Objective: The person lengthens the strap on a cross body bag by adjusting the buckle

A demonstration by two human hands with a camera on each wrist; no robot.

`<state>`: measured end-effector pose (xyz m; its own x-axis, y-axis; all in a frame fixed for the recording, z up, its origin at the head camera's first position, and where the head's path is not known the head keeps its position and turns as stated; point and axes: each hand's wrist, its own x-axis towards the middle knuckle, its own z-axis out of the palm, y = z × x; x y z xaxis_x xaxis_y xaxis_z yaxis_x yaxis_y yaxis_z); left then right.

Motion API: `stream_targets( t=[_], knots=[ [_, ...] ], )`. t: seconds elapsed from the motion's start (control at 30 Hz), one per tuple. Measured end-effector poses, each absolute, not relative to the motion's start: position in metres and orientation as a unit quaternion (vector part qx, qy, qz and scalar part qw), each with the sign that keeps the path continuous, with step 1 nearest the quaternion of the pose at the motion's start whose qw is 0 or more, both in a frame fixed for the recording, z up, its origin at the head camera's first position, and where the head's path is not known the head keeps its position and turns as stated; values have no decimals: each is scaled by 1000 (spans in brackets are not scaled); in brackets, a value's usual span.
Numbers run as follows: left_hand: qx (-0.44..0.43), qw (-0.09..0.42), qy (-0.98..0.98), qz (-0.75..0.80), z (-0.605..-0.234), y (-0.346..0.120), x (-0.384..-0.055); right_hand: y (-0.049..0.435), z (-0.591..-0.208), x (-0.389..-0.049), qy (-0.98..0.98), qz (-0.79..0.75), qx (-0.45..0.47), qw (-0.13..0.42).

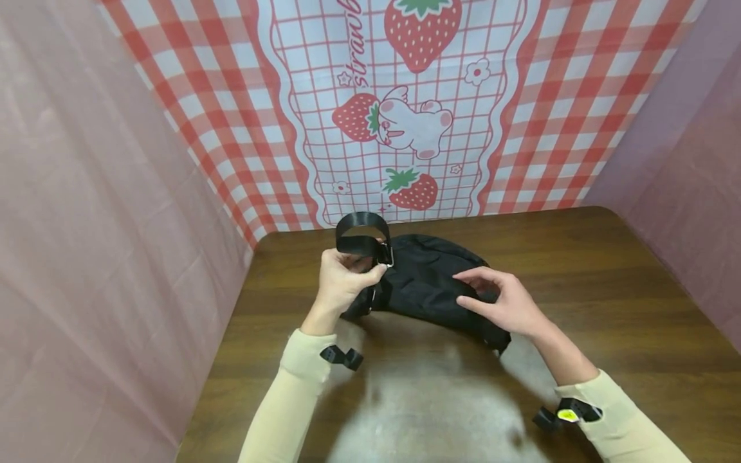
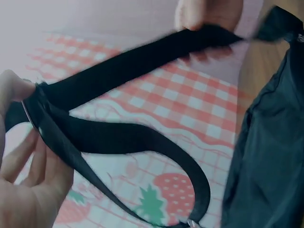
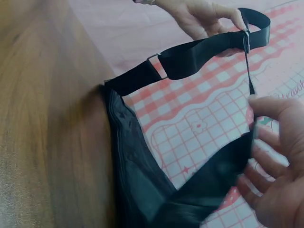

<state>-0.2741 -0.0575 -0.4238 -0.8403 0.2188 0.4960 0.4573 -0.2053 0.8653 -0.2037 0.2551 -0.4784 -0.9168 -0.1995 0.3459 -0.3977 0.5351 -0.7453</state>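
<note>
A black waist bag (image 1: 431, 280) lies on the table, its curved body partly behind my right hand. My left hand (image 1: 344, 283) pinches the bag's black strap (image 1: 363, 222) at a metal slider (image 3: 246, 41), and a loop of webbing stands up above the fingers. To the right, my right hand (image 1: 503, 299) is in front of the bag with thumb and forefinger apart in the head view. In the right wrist view, that hand (image 3: 280, 156) holds a length of strap between thumb and fingers. A second metal ring (image 3: 157, 66) shows along the strap.
A brown wooden table (image 1: 579, 289) lies under the bag. Behind it hangs a red-and-white checked cloth (image 1: 231, 96) with strawberries, and a pink curtain (image 1: 104, 225) hangs on the left. Each sleeve carries a small black wrist camera (image 1: 341, 355).
</note>
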Motion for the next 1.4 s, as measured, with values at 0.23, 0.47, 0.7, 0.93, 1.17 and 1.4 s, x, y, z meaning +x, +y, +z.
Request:
stream_targets(
  t=[0.23, 0.47, 0.7, 0.93, 1.17, 1.4],
  knots=[
    [-352, 97, -746, -557, -405, -43, -258, 246, -493, -207, -900, 388, 188, 60],
    [-325, 80, -767, -547, -406, -43, -259, 244, -495, -205, -904, 377, 190, 73],
    [-289, 84, -717, -629, -413, -51, -267, 254, -486, -204, -903, 382, 169, 99],
    [-323, 131, -682, -644, -417, -43, -263, 255, -490, -205, -900, 389, 175, 89],
    [-345, 171, -693, -609, -419, -40, -264, 256, -487, -203, -894, 402, 178, 89],
    [-335, 180, -697, -607, -421, -45, -267, 262, -481, -200, -897, 400, 170, 80]
  ],
)
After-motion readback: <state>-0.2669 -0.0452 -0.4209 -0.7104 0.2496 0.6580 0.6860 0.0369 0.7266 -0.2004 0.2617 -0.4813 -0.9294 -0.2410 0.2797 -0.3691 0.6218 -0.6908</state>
